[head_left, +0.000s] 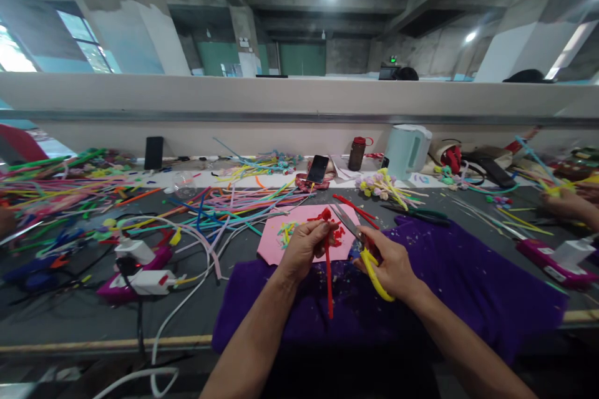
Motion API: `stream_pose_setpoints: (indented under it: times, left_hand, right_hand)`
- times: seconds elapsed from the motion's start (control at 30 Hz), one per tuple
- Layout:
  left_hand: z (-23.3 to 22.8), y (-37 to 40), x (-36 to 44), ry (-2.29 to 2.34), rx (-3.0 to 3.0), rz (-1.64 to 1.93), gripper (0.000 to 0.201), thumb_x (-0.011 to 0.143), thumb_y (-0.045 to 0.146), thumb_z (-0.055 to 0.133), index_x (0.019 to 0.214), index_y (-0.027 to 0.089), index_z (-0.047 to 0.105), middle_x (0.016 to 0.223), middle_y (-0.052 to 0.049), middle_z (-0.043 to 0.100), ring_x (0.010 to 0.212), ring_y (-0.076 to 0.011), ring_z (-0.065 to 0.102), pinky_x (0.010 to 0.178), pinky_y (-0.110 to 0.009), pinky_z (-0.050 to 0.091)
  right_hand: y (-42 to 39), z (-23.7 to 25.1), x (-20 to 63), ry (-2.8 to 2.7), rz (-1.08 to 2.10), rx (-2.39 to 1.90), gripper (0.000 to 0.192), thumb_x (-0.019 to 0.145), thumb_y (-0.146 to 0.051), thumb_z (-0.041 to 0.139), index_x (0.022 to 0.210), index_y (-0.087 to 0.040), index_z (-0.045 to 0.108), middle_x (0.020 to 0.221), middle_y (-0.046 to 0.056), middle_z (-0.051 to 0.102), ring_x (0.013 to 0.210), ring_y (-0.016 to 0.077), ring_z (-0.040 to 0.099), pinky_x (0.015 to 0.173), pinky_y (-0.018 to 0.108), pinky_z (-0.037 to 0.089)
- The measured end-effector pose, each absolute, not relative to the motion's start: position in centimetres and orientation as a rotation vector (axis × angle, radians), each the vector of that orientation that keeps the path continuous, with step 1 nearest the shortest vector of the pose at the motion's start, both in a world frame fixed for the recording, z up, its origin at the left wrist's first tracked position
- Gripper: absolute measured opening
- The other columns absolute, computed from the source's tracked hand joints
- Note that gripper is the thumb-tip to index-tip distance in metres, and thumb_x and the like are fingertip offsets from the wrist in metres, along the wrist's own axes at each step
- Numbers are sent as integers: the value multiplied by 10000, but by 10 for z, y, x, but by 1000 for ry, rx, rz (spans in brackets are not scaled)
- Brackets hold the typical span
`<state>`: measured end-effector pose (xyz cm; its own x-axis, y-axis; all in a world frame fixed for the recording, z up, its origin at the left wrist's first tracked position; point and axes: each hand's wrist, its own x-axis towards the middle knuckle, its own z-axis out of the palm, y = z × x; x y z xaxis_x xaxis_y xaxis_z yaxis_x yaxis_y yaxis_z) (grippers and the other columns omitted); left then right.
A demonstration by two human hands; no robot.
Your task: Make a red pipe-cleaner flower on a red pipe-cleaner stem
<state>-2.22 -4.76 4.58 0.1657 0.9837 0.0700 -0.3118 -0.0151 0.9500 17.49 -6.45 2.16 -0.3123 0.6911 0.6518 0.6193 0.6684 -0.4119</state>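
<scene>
Two hands are busy over the purple cloth (468,287) spread across the near edge of the workbench (70,318). The left hand (302,249) is closed in a pinch around a red pipe cleaner (329,280), gripping it near its fuzzy top end, with the rest of the stem hanging straight down over the cloth. The right hand (390,265) has its fingers curled through the yellow handles of a pair of scissors (362,243), and the blades point up and left toward the top of the red stem; I can't tell how far apart the blades are.

Just beyond the cloth, at its far left corner, lies a pink sheet (276,240) with small coloured scraps on it. Further out from the cloth on the left sprawls a big tangle of loose pipe cleaners (84,187) in every colour, plus a white cable (187,308) running off the bench edge. Past the far side of the cloth stand a phone (318,168), a dark bottle (358,153) and a pale kettle (407,149). Off the cloth's right end, another person's hand (568,204) rests on the bench.
</scene>
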Motion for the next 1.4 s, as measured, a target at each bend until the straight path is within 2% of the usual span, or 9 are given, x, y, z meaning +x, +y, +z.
stream_pose_setpoints:
  times: [0.17,0.43,0.83,1.03,1.4]
  left_hand:
    - [47,-47,-22,767,1134,1213,312,700,420,619,752,113,646,535,1,550,377,-26,359,366,-177,166]
    - [45,-48,-24,787,1155,1161,326,724,424,591,608,120,576,509,11,537,370,-25,352,371,-174,186]
    - [49,-49,-25,827,1167,1121,350,693,452,611,599,117,577,515,-5,567,371,-28,364,375,-177,197]
    - [51,-49,-23,846,1175,1169,358,686,457,613,567,121,569,438,16,519,339,-23,315,370,-184,178]
    - [50,-49,-24,841,1177,1164,341,683,453,617,594,125,582,493,4,559,350,-26,335,375,-189,187]
  right_hand:
    - [-62,17,175,-2051,32,-1010,526,723,-329,605,1204,-177,456,789,29,559,673,146,537,627,257,428]
    - [-61,16,176,-2078,-30,-1015,536,743,-347,596,1225,-177,435,813,39,552,681,152,521,625,273,421]
    - [-61,16,176,-2086,-63,-995,506,755,-320,577,1219,-170,440,793,34,546,638,137,505,598,261,417]
    - [-60,15,177,-2083,-89,-984,532,748,-357,590,1222,-167,443,776,34,543,648,145,510,605,265,425]
    - [-59,12,177,-2082,-47,-983,538,748,-352,593,1233,-181,434,777,30,547,633,137,512,594,257,427]
